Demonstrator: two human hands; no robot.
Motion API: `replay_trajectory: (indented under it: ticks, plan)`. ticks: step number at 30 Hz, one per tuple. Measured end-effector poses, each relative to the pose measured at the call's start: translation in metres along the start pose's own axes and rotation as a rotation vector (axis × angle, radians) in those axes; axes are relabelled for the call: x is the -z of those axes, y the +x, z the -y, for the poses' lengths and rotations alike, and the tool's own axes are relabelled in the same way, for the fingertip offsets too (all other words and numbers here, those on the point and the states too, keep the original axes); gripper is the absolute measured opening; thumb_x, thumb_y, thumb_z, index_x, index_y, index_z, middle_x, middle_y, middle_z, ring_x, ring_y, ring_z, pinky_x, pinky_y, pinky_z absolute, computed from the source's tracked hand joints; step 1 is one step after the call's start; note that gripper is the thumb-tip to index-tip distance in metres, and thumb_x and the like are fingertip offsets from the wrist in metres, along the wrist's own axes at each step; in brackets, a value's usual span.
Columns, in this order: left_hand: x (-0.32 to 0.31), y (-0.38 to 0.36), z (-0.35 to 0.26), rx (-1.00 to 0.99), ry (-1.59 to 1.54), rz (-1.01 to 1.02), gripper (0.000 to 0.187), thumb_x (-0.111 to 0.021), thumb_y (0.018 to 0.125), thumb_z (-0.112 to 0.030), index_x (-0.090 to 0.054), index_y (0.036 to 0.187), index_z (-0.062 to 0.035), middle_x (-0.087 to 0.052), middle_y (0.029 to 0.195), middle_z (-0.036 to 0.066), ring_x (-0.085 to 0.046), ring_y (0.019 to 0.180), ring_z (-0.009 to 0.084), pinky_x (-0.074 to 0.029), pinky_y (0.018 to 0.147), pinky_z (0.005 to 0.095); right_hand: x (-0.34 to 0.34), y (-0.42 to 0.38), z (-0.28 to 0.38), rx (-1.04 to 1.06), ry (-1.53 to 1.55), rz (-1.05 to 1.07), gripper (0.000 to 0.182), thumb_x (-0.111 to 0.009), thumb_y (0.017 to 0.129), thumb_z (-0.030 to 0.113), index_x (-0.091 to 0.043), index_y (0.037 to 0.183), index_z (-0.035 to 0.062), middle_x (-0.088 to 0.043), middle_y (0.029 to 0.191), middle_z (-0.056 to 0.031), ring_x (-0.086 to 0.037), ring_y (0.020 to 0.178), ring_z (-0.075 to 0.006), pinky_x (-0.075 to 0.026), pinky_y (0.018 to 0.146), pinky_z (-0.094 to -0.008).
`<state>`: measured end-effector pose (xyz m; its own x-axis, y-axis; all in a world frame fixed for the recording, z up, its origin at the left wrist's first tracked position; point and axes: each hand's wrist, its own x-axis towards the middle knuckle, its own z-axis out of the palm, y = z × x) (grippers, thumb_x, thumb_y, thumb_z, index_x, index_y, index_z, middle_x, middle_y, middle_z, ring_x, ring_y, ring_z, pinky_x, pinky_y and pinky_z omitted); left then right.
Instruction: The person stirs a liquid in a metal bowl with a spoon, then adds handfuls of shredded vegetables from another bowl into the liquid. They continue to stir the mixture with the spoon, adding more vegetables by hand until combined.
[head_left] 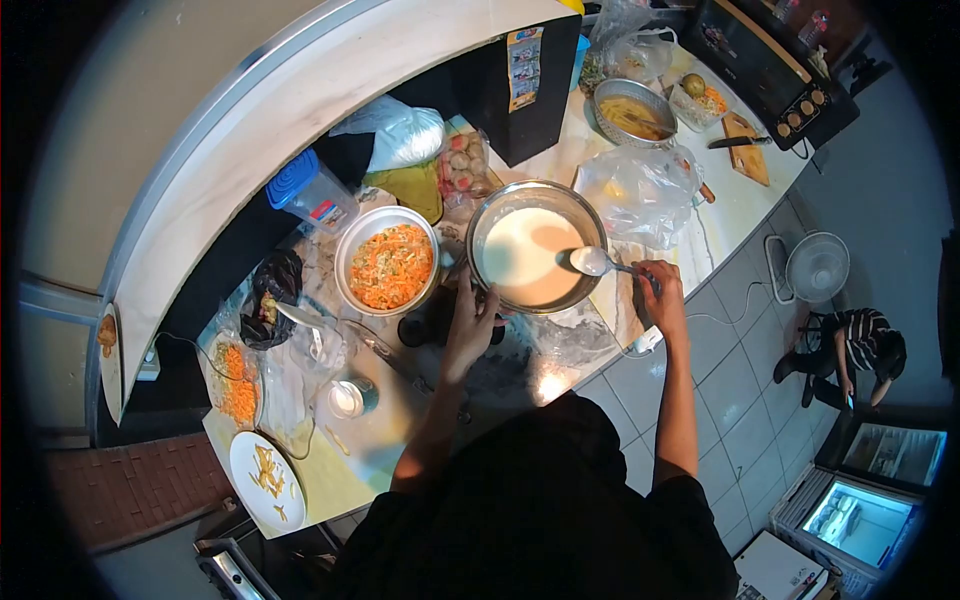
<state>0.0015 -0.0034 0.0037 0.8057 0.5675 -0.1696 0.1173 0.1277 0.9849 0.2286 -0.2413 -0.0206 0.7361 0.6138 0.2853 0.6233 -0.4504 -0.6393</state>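
Note:
A metal bowl [483,215] holds a pale, creamy batter [520,262]. My right hand [660,293] is closed on the handle of a spoon [592,262], whose batter-coated end is over the bowl's right side. At the bowl's lower left edge is my left hand [472,325], its fingers apart and its thumb near the rim; whether it touches the bowl is hard to tell. To the left stands a white bowl [346,250] of shredded orange vegetables [392,268].
Left lie a black bag [270,300], a jar [346,399] and a white plate [240,470]. Behind are a blue-lidded container [320,195] and bagged round items [463,165]. Right are a plastic bag [645,195], a colander [632,113], a knife [738,142] and an oven [760,65]. A person [860,345] sits far right.

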Motion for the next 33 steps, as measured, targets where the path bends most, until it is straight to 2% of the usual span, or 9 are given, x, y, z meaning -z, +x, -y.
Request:
replay_trajectory:
  ticks: [11, 14, 18, 21, 23, 29, 30, 31, 33]
  plan:
    - [-0.001, -0.001, 0.002, -0.014, 0.002, -0.023, 0.058, -0.046, 0.100, -0.019, -0.012, 0.146, -0.0113, -0.060, 0.107, 0.014, -0.067, 0.079, 0.0180, -0.059, 0.064, 0.0315, -0.007, -0.001, -0.004, -0.001, -0.003, -0.004, 0.026, -0.063, 0.077, -0.003, -0.067, 0.102, 0.0011, -0.064, 0.104, -0.0163, -0.054, 0.100, -0.0361, -0.043, 0.090, -0.0420]
    - [0.000, -0.003, -0.003, 0.048, -0.039, -0.018, 0.060, -0.052, 0.098, -0.022, -0.019, 0.145, -0.0078, -0.053, 0.120, 0.015, -0.066, 0.085, 0.0172, -0.058, 0.070, 0.0305, -0.004, -0.002, 0.004, -0.017, -0.040, -0.013, 0.025, -0.063, 0.077, -0.003, -0.067, 0.102, 0.0012, -0.064, 0.104, -0.0163, -0.054, 0.100, -0.0361, -0.043, 0.090, -0.0419]
    - [0.002, -0.006, -0.011, 0.068, -0.044, -0.012, 0.060, -0.053, 0.097, -0.021, -0.021, 0.145, -0.0077, -0.055, 0.118, 0.014, -0.065, 0.085, 0.0168, -0.058, 0.072, 0.0302, -0.007, -0.003, 0.003, -0.008, -0.032, -0.029, 0.024, -0.063, 0.078, -0.001, -0.067, 0.102, 0.0013, -0.064, 0.103, -0.0161, -0.054, 0.099, -0.0360, -0.043, 0.090, -0.0420]
    - [0.005, -0.007, -0.011, 0.060, -0.040, -0.031, 0.060, -0.054, 0.097, -0.020, -0.022, 0.145, -0.0078, -0.058, 0.112, 0.012, -0.065, 0.084, 0.0167, -0.057, 0.071, 0.0294, -0.006, -0.002, 0.003, 0.039, -0.078, -0.029, 0.023, -0.064, 0.080, 0.000, -0.066, 0.103, 0.0004, -0.064, 0.099, -0.0143, -0.056, 0.096, -0.0338, -0.045, 0.086, -0.0395]
    - [0.010, -0.011, -0.014, 0.012, -0.036, -0.059, 0.061, -0.057, 0.096, -0.019, -0.022, 0.145, -0.0101, -0.061, 0.094, 0.009, -0.066, 0.077, 0.0149, -0.055, 0.068, 0.0283, -0.006, -0.002, 0.003, 0.024, -0.084, -0.024, 0.022, -0.064, 0.080, 0.001, -0.066, 0.103, 0.0003, -0.064, 0.099, -0.0146, -0.056, 0.096, -0.0339, -0.045, 0.087, -0.0397]
    - [0.046, -0.045, -0.059, -0.023, 0.227, -0.128, 0.051, -0.060, 0.095, -0.016, -0.038, 0.139, -0.0055, -0.059, 0.087, 0.006, -0.063, 0.073, 0.0112, -0.049, 0.065, 0.0229, -0.007, -0.004, 0.002, 0.094, -0.108, -0.059, 0.025, -0.064, 0.080, 0.001, -0.065, 0.106, 0.0014, -0.062, 0.103, -0.0154, -0.055, 0.099, -0.0345, -0.044, 0.089, -0.0408]
    - [0.052, -0.052, -0.070, -0.055, 0.226, -0.175, 0.044, -0.061, 0.094, -0.015, -0.045, 0.134, -0.0044, -0.058, 0.086, 0.005, -0.061, 0.073, 0.0103, -0.048, 0.065, 0.0223, -0.007, -0.005, -0.001, 0.091, -0.123, -0.038, 0.032, -0.063, 0.080, -0.001, -0.062, 0.112, 0.0019, -0.059, 0.108, -0.0181, -0.053, 0.103, -0.0360, -0.043, 0.091, -0.0416]
    - [0.060, -0.055, -0.078, -0.050, 0.231, -0.203, 0.044, -0.061, 0.094, -0.015, -0.045, 0.134, -0.0044, -0.058, 0.086, 0.005, -0.061, 0.073, 0.0103, -0.048, 0.065, 0.0223, -0.006, -0.008, 0.005, 0.077, -0.158, -0.014, 0.052, -0.060, 0.075, -0.007, -0.052, 0.126, 0.0039, -0.049, 0.124, -0.0203, -0.047, 0.115, -0.0376, -0.039, 0.099, -0.0454]
    - [0.074, -0.059, -0.093, -0.207, 0.415, -0.278, 0.042, -0.062, 0.093, -0.014, -0.049, 0.131, -0.0034, -0.058, 0.087, 0.004, -0.060, 0.077, 0.0108, -0.048, 0.065, 0.0236, 0.006, -0.008, 0.024, -0.033, -0.225, 0.109, 0.066, -0.054, 0.071, -0.012, -0.043, 0.134, 0.0040, -0.042, 0.130, -0.0227, -0.044, 0.118, -0.0405, -0.038, 0.100, -0.0464]
